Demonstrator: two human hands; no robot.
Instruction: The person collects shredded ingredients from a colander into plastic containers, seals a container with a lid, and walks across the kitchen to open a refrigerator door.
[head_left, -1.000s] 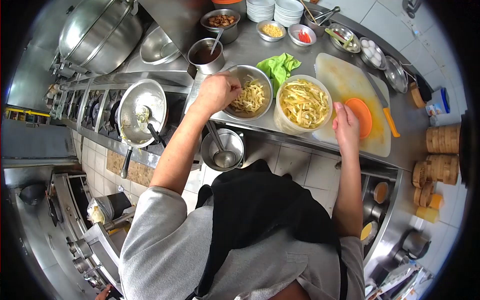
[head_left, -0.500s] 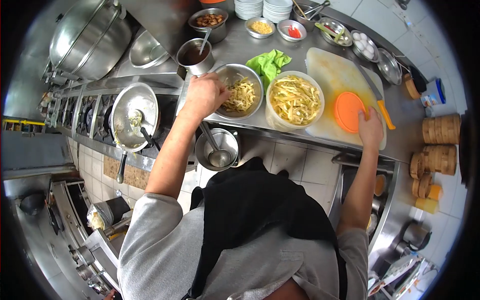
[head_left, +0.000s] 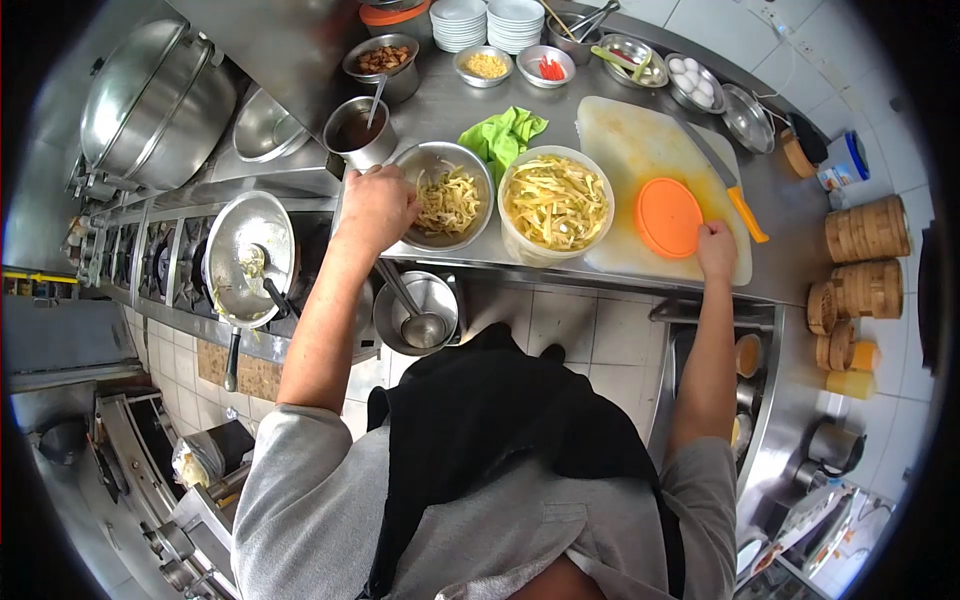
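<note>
My left hand [head_left: 378, 205] is closed at the left rim of a steel bowl [head_left: 486, 205], its fingers curled down over the edge. Pale yellow strips [head_left: 447, 200], apparently cut vegetable, partly fill that bowl. A round plastic tub [head_left: 535, 255] packed with similar strips stands beside it. On the white cutting board [head_left: 620, 130] lies an orange round lid [head_left: 669, 217]. My right hand [head_left: 716, 252] is closed at the lid's right edge, thumb side against it; the fingertips are hidden. Right of the lid, a knife [head_left: 745, 212] with an orange handle lies on the board.
A green cloth [head_left: 503, 135] lies behind the bowl and tub. Dark liquid fills a steel pot [head_left: 362, 135] at the left. A pan [head_left: 250, 260] rests on the stove. Below the counter edge hangs a pot with a ladle [head_left: 423, 328]. Bamboo steamers [head_left: 865, 225] stand right.
The view has shifted, so the counter sits further left in it. My right hand's fingers have curled in more at the lid's edge. My left hand stays at the bowl's rim.
</note>
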